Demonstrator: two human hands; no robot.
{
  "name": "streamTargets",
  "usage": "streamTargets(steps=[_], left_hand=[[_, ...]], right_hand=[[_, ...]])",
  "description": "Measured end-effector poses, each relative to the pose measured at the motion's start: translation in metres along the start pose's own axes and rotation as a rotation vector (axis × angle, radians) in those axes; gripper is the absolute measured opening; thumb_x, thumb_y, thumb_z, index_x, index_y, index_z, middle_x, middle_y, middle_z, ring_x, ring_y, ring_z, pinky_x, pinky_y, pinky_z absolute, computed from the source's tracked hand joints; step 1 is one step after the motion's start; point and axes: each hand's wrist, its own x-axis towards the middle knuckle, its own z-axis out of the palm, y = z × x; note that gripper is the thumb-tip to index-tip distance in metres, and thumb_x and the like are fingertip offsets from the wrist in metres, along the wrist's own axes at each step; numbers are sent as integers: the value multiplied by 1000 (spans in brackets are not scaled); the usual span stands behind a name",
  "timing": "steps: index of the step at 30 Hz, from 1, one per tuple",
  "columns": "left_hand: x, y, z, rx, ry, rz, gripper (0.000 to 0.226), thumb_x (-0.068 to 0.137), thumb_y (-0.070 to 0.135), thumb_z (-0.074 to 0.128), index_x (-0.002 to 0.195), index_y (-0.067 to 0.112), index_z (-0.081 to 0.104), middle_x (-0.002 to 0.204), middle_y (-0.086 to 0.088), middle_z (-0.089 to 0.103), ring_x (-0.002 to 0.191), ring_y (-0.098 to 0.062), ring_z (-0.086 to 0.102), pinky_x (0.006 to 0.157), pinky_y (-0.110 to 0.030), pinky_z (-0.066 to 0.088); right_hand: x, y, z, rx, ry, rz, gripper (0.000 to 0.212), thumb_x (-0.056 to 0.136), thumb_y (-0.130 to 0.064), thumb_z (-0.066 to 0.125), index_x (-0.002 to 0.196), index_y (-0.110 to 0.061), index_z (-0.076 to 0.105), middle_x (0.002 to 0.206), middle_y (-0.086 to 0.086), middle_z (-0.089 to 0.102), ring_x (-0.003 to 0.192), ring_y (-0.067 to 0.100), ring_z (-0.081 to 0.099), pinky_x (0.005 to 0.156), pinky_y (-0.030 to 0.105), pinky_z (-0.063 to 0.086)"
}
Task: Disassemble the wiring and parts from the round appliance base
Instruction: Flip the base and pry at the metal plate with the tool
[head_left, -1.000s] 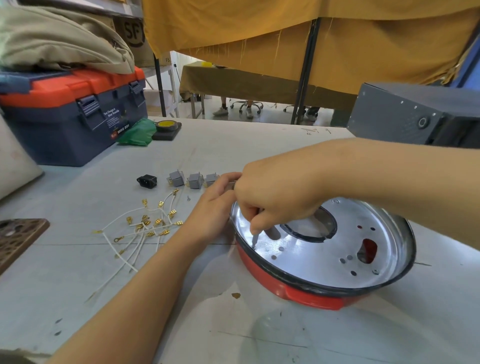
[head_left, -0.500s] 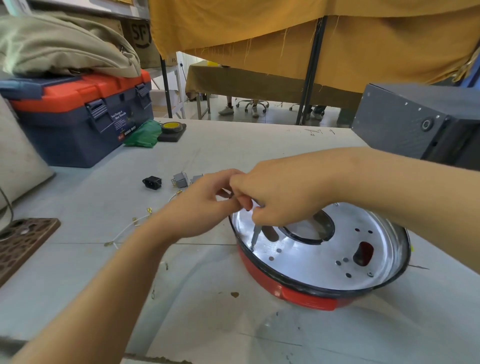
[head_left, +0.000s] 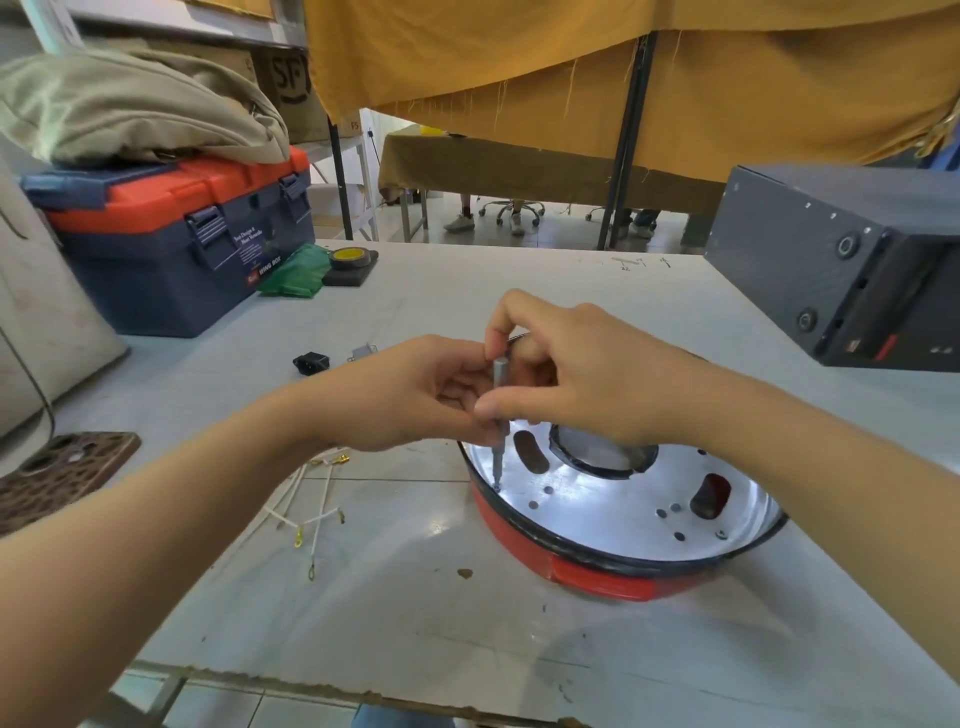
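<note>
The round appliance base (head_left: 597, 574) is red outside, with a black rim and a shiny metal floor full of holes; it rests on the table right of centre. A thin grey screwdriver (head_left: 500, 415) stands upright with its tip on a screw near the base's left inner edge. My right hand (head_left: 582, 374) pinches the screwdriver's handle from above. My left hand (head_left: 415, 395) touches the shaft from the left, fingers closed around it. Loose white wires with gold terminals (head_left: 311, 499) lie left of the base, partly hidden by my left arm.
A black socket part (head_left: 310, 362) and a grey switch (head_left: 363, 352) lie behind my left hand. A blue and orange toolbox (head_left: 171, 249) stands at far left, a dark grey box (head_left: 841, 270) at far right. A patterned phone case (head_left: 57, 478) lies at the left edge.
My left hand left the base's rim and rose to join the right hand on the screwdriver. The screwdriver now stands upright and higher in my right hand's grip.
</note>
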Motion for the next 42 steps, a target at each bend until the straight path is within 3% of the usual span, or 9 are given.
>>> streamTargets(steps=[5,11,14,18,27,30,32,36,42], left_hand=[[0,9,-8,242,-22,18,12,80,12,73,89,18,68,84,8,71,76,-4,65,72,-14,49],[10,29,-19,786,-202,86,7,84,28,68,81,29,61,76,14,61,76,6,52,65,-11,40],[19,34,-11,1176,-344,170,7,91,32,54,94,29,61,86,10,57,80,-9,53,71,-32,48],[23,40,-2,1499,-398,416,17,96,31,41,94,24,58,77,4,48,70,-21,50,57,-30,38],[30,50,3,1510,-462,195,23,97,29,42,95,22,64,82,1,52,73,-23,50,61,-29,38],[31,54,2,1456,-471,81,30,98,32,40,92,17,65,76,0,48,69,-20,47,56,-26,32],[32,54,0,1406,-485,17,35,99,37,38,90,16,65,71,2,48,65,-16,44,52,-24,29],[32,49,-1,1345,-499,-45,38,99,40,36,88,16,64,70,4,52,68,-16,49,56,-25,33],[31,42,-6,1164,-479,-59,7,91,33,55,98,30,57,81,11,53,77,-9,50,66,-23,42]], right_hand=[[-19,30,11,-24,53,85,5,93,-20,55,95,-21,60,89,-6,63,75,6,55,66,18,40],[-25,40,44,-296,-296,-29,47,100,-30,40,145,-20,32,147,-6,36,126,6,32,107,18,20],[-25,40,45,-273,-296,-33,38,102,-30,36,138,-18,36,124,-8,40,104,2,27,111,27,20],[-27,39,47,-226,-292,-67,39,102,-29,33,140,-27,31,146,-11,33,121,1,22,112,29,16],[-24,39,47,-164,-307,-49,17,102,-19,32,108,-34,38,104,-30,30,92,-27,25,112,32,17],[-25,38,45,-182,-325,-15,33,102,-18,30,132,-23,41,129,-17,41,107,-14,32,116,31,13],[-26,35,43,-212,-354,-10,49,103,-17,29,150,-27,21,154,-16,22,136,-2,19,119,31,4],[-26,35,42,-218,-378,-18,55,103,-16,29,153,-30,10,159,-18,4,145,0,5,120,33,5],[-27,40,38,-176,-237,5,37,101,-14,34,134,-13,51,136,-1,49,123,7,37,103,15,23]])
